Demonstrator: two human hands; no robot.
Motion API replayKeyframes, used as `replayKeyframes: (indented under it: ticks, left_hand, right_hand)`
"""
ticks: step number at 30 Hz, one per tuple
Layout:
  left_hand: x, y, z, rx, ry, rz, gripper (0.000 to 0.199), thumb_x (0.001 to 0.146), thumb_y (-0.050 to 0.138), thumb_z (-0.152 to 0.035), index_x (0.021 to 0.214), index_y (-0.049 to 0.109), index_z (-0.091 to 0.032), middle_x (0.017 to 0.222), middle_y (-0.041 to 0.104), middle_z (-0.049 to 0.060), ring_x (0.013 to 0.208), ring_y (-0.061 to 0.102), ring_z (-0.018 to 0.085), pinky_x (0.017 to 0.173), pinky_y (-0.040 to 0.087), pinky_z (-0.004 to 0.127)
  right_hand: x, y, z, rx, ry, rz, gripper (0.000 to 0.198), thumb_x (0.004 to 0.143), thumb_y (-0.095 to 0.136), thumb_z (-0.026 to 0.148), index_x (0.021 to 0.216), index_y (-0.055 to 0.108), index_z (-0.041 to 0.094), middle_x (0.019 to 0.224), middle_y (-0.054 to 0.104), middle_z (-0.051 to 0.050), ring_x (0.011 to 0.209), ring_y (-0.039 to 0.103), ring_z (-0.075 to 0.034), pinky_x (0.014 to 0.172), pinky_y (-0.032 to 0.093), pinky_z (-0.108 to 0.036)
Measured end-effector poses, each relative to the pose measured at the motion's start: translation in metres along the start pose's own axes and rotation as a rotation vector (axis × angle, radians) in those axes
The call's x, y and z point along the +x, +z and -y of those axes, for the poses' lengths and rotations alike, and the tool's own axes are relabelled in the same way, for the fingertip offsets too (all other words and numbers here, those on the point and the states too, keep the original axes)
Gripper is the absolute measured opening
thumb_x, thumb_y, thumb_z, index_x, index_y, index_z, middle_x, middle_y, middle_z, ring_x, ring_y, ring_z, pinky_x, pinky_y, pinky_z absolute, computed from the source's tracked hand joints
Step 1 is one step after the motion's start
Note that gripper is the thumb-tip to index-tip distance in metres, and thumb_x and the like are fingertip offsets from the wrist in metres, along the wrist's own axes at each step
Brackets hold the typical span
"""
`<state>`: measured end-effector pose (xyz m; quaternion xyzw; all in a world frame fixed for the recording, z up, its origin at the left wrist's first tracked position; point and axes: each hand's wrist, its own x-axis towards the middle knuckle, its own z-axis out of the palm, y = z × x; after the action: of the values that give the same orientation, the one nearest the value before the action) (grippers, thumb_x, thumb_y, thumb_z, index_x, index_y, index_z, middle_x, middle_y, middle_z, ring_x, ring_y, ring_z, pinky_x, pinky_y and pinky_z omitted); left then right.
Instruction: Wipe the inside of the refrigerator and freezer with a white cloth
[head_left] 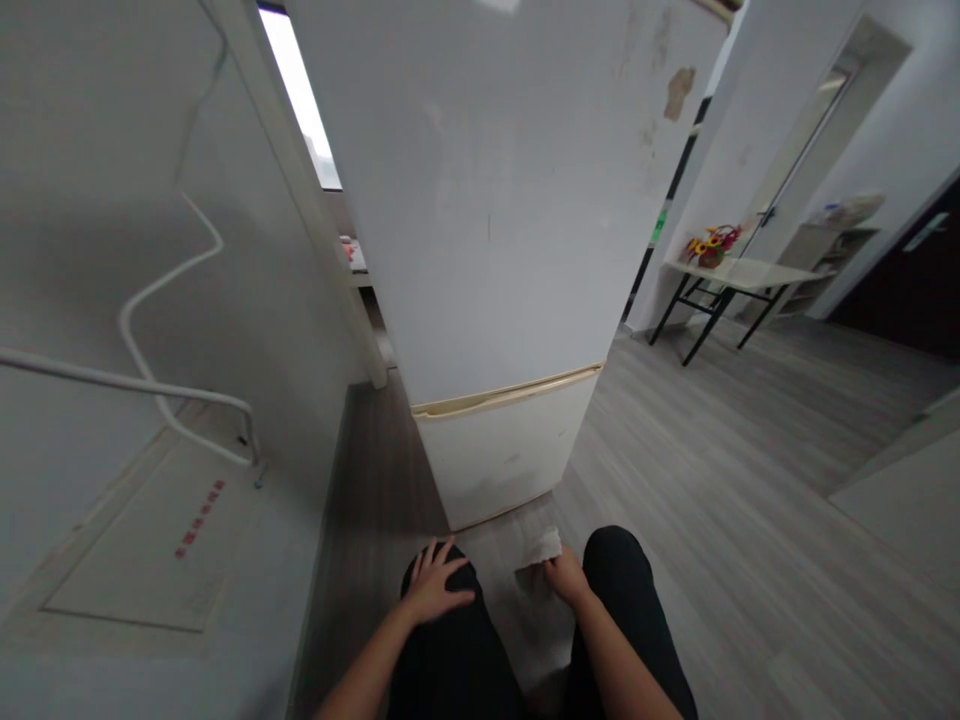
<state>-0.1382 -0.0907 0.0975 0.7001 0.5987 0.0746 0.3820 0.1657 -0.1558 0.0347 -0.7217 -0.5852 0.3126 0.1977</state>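
My left hand (pixel 437 588) rests on my left knee with its fingers spread, holding nothing. Between my knees, my right hand (pixel 566 577) is closed around a crumpled whitish cloth (pixel 546 547), which sticks out past the fingers near the floor. Directly ahead stands a tall white refrigerator (pixel 487 230). Its lower door (pixel 510 450) is closed, with a yellowed handle strip (pixel 510 391) along the top edge. Brownish stains and a peeled patch (pixel 679 93) mark the upper door. The cloth is apart from the refrigerator.
At left is a wall with a white cable (pixel 142 295) and a panel with red lettering (pixel 142 530). To the right, a folding table (pixel 757 272) bears a flower basket (pixel 712 246). A shelf (pixel 832 250) and dark door (pixel 907 270) stand behind. Grey wood-look flooring (pixel 720 470) runs throughout.
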Motion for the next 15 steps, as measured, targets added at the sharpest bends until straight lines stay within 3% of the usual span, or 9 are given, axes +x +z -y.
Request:
replayKeyframes:
  ticks: [1,3,5,7,9,12,15]
  left_hand:
    - [-0.018,0.010,0.010,0.058,-0.013,-0.016,0.056,0.076,0.082,-0.042,0.129,0.074,-0.025,0.166,0.047,0.012,0.163,0.024,0.038,0.133,0.011,0.057]
    - [-0.045,0.016,0.026,0.257,-0.102,-0.049,0.050,0.089,0.067,-0.042,0.137,0.070,-0.028,0.173,0.037,0.008,0.165,0.017,0.036,0.132,0.009,0.062]
    - [-0.065,0.006,0.037,0.360,-0.146,0.013,0.049,0.088,0.069,-0.044,0.136,0.070,-0.033,0.175,0.033,0.005,0.166,0.009,0.039,0.127,0.007,0.073]
    - [-0.081,-0.009,0.043,0.407,-0.157,0.057,0.037,0.086,0.071,-0.040,0.122,0.075,-0.035,0.172,0.039,0.003,0.166,0.008,0.041,0.122,0.006,0.081]
    - [-0.096,-0.019,0.045,0.453,-0.138,0.038,0.020,0.089,0.064,-0.029,0.104,0.076,-0.031,0.162,0.053,0.003,0.164,0.021,0.037,0.123,0.008,0.079]
    - [-0.111,-0.014,0.046,0.527,-0.064,0.012,0.025,0.092,0.052,-0.016,0.098,0.073,-0.027,0.132,0.073,0.005,0.143,0.055,0.027,0.129,0.015,0.063]
    - [-0.109,0.002,0.046,0.570,-0.030,-0.041,0.028,0.097,0.044,-0.018,0.097,0.072,-0.024,0.113,0.076,0.008,0.119,0.068,0.024,0.126,0.027,0.049]
  right_hand:
    - [0.007,-0.001,0.001,0.018,-0.035,0.002,0.038,0.092,0.050,0.008,0.119,0.076,0.016,0.125,0.075,-0.015,0.121,0.070,-0.027,0.106,0.052,-0.034]
    - [0.020,-0.006,0.003,0.056,-0.109,0.007,0.034,0.090,0.052,0.009,0.112,0.077,0.017,0.119,0.077,-0.013,0.114,0.072,-0.025,0.102,0.054,-0.034]
    - [0.031,-0.013,0.006,0.080,-0.163,0.013,0.029,0.089,0.054,0.011,0.105,0.077,0.018,0.112,0.078,-0.012,0.108,0.073,-0.025,0.099,0.056,-0.034]
    - [0.040,-0.022,0.007,0.094,-0.195,0.014,0.027,0.088,0.055,0.013,0.102,0.077,0.019,0.107,0.079,-0.012,0.104,0.074,-0.025,0.098,0.057,-0.034]
    - [0.045,-0.031,0.002,0.116,-0.236,-0.004,0.028,0.087,0.055,0.013,0.104,0.077,0.019,0.106,0.079,-0.012,0.105,0.074,-0.025,0.099,0.057,-0.035]
    - [0.046,-0.038,-0.011,0.163,-0.269,-0.061,0.033,0.084,0.053,0.011,0.107,0.077,0.018,0.115,0.078,-0.014,0.111,0.073,-0.027,0.103,0.056,-0.039]
    - [0.043,-0.037,-0.023,0.236,-0.286,-0.099,0.036,0.082,0.049,0.009,0.104,0.076,0.017,0.114,0.079,-0.014,0.109,0.075,-0.027,0.101,0.056,-0.038]
